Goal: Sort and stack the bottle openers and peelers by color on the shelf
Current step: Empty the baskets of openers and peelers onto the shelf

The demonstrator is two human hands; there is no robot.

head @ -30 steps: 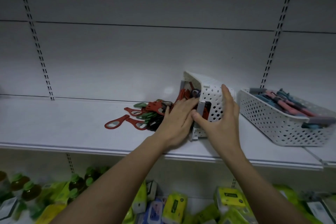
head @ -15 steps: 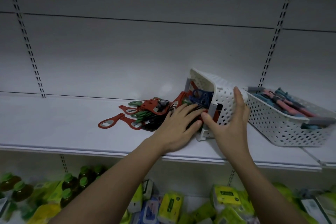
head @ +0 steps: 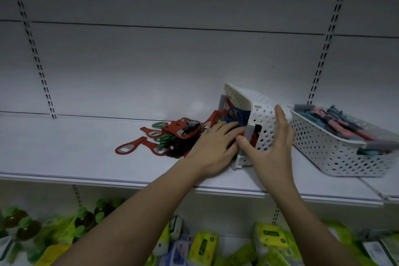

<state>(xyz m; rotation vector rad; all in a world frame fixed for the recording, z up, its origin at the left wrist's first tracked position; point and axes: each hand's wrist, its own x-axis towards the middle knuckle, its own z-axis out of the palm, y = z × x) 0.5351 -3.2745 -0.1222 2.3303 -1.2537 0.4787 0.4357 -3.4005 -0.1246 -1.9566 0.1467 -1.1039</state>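
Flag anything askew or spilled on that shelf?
The left white basket lies tipped on its side, mouth facing left, held by the right hand. Red, green and dark bottle openers have spilled in a loose heap onto the shelf. The left hand reaches into its mouth. The right basket sits upright.

Shelf (head: 64, 149): white, long, bare at left.
Openers (head: 172, 138): red, green and dark heap, mid-shelf.
Tipped basket (head: 264, 127): on its side, mouth facing the heap.
Upright basket (head: 336, 153): right, just beside the tipped one.
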